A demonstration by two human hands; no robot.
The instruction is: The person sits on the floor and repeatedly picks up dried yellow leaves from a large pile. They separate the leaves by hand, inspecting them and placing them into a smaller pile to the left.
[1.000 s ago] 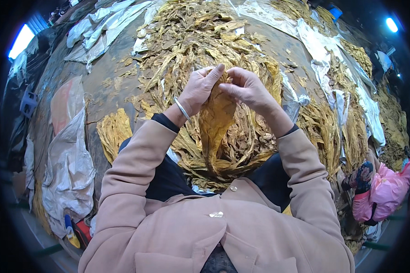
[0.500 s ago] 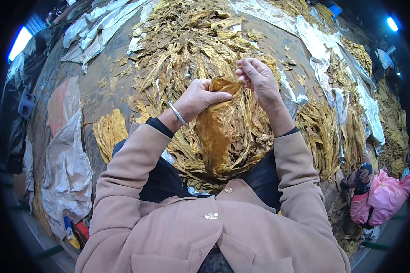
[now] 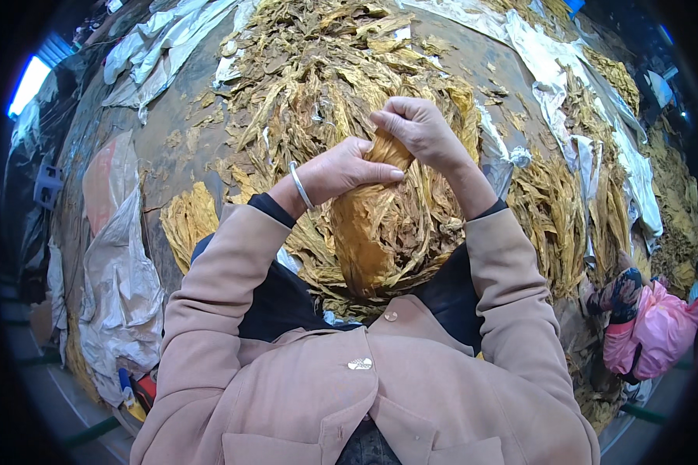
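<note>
In front of me hangs a dried golden-brown tobacco leaf (image 3: pixel 362 242), its wide end drooping toward my lap. My left hand (image 3: pixel 349 167), with a silver bangle at the wrist, is closed round its upper part, thumb laid across the front. Right above, my right hand (image 3: pixel 420 133) is curled tightly on the narrow top end. Whether one leaf or a small bunch is gripped, I cannot tell. Beneath and beyond both hands spreads a heap of loose dried tobacco leaves (image 3: pixel 318 85).
White cloth sheets (image 3: pixel 120 302) lie crumpled at the left, with a small leaf pile (image 3: pixel 190 221) beside them. More leaves (image 3: pixel 551 225) and pale sheets (image 3: pixel 632 194) line the right. A person in pink (image 3: pixel 659 329) is at the far right edge. A blue plastic crate (image 3: pixel 46 186) stands far left.
My right hand has moved left and closed on the leaf's top end, where its fingers were pinching just to the right. The left hand keeps its grip, nearly in place.
</note>
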